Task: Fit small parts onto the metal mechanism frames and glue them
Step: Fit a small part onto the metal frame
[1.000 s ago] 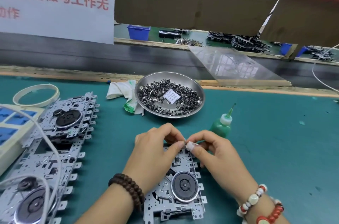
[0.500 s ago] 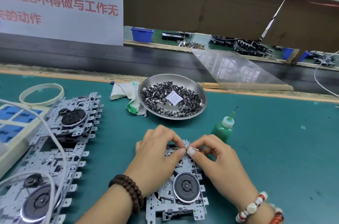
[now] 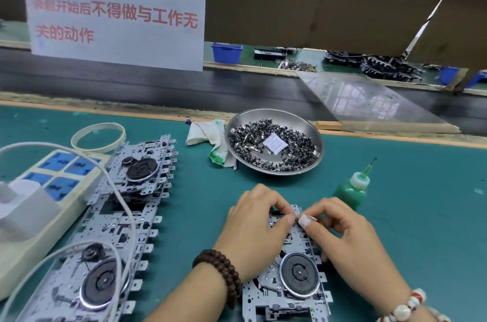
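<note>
Right now I'm mid-fit on the metal mechanism frame (image 3: 287, 287) lying flat on the green worktop (image 3: 421, 216) straight in front of me. Both hands meet over its far end: my left hand (image 3: 257, 226) has its fingers curled down onto the frame's top edge, and my right hand (image 3: 342, 226) is pinching toward it with thumb and forefinger. There's a tiny dark small part (image 3: 297, 220) right where the fingertips meet, but honestly it's too small to say which hand truly has it, looks like both are nipping it. So neither hand is spread wide, both are closed in tight on that spot.

I'd call this the seating step, glue not started. The green glue bottle (image 3: 351, 191) stands upright just beyond my right hand, untouched, nozzle up. The steel dish of small parts (image 3: 274, 141) sits further back, and a stack of other frames (image 3: 123, 213) lies off to my left beside a power strip (image 3: 47, 190).

Next move, I reckon: press the part home until it sits flush, then free the right hand for the bottle while the left steadies the frame. It'll want a small dab, since that nozzle is fine and the spot is cramped.
</note>
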The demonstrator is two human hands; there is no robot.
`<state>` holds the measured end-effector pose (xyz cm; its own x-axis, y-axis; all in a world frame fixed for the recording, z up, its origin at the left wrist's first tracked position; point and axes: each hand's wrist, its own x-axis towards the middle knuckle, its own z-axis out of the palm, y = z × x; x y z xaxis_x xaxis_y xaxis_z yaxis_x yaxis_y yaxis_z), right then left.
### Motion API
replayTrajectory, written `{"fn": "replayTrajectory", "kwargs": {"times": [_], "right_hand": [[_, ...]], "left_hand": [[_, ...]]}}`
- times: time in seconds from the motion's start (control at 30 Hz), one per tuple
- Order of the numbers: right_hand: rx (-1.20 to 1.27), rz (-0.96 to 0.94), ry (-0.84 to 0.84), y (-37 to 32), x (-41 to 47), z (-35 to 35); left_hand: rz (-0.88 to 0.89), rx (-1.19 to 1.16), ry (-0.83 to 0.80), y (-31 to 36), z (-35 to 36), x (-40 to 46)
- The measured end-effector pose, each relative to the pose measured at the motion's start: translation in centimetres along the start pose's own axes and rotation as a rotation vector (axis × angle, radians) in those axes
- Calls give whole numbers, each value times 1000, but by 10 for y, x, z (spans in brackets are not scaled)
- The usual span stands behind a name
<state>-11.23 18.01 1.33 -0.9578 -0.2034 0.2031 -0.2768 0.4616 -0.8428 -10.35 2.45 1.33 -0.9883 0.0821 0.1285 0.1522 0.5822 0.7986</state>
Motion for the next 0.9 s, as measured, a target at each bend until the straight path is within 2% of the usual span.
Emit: {"fn": "replayTrajectory", "kwargs": {"times": [0.53, 0.9], "right_hand": [[87, 132, -18, 3, 0, 7], [312, 252, -75, 0, -2, 4]], "left_hand": [[25, 37, 13, -2, 3, 3], [13, 39, 22, -3, 4, 3]]}}
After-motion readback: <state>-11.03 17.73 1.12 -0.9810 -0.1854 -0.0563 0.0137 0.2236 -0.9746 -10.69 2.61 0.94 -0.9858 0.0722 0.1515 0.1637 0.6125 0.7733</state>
